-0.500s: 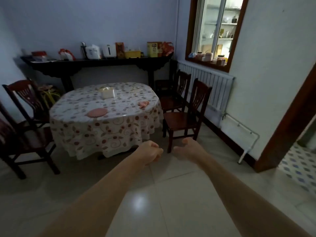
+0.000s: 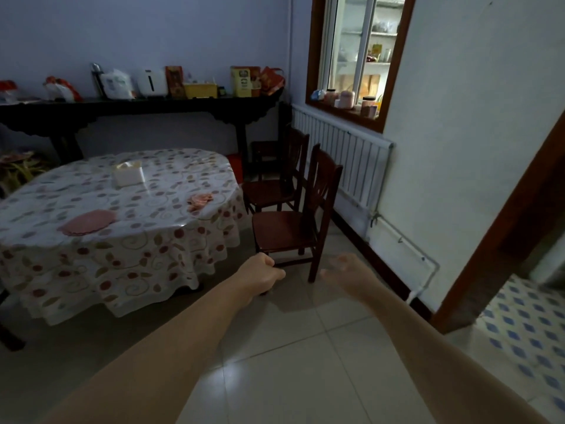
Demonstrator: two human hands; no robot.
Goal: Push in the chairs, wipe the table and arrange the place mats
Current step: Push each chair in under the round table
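Reaching forward with two hands, left (image 2: 260,275) fisted, right (image 2: 345,270) loose, two chairs (image 2: 287,231), one table (image 2: 128,203).

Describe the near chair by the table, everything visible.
The near chair is dark reddish-brown, wood by the look, with a flat square seat, a carved slatted back and straight legs joined by low rungs. It stands upright on the tiled floor, seat facing the table but clear of its cloth, not pushed in. A second chair stands just behind it. Neither the left hand nor the right hand visibly touches it.
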